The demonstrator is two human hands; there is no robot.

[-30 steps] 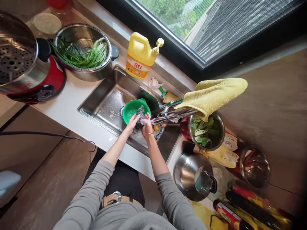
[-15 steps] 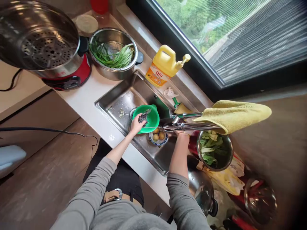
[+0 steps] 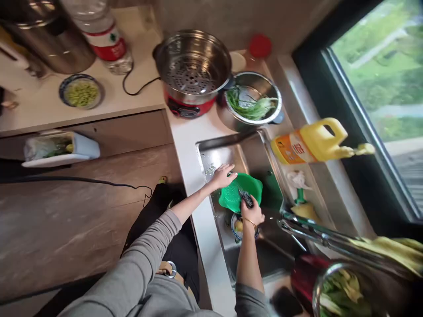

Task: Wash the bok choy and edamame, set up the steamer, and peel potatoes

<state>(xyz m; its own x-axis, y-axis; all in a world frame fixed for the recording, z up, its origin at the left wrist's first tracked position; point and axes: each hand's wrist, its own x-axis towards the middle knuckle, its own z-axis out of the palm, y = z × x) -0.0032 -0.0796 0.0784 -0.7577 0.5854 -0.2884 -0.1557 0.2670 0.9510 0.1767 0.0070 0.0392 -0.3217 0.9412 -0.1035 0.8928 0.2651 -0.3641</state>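
Observation:
A dark, shiny wad that looks like a steel wool scourer (image 3: 245,198) is in my right hand (image 3: 253,214), whose fingers are wrapped round it. That hand is over the near right side of a green plastic colander (image 3: 231,193) in the steel sink (image 3: 271,176). At the colander's left rim, my left hand (image 3: 224,177) is spread with nothing in it; whether it touches the rim I cannot tell. Partly hidden behind my right wrist, a blue-and-white bowl (image 3: 233,220) holds round, yellowish-brown things.
A faucet (image 3: 297,229) juts over the sink's right part. Along the far edge stand a yellow detergent jug (image 3: 307,141) and a steel pot (image 3: 228,116) with green vegetables. Left of it is a steamer (image 3: 194,66). A red pot (image 3: 307,273) with leaves stands at the right.
The scourer has passed from my left hand to my right. My right hand has come out from behind the faucet to the colander. The view has swung left.

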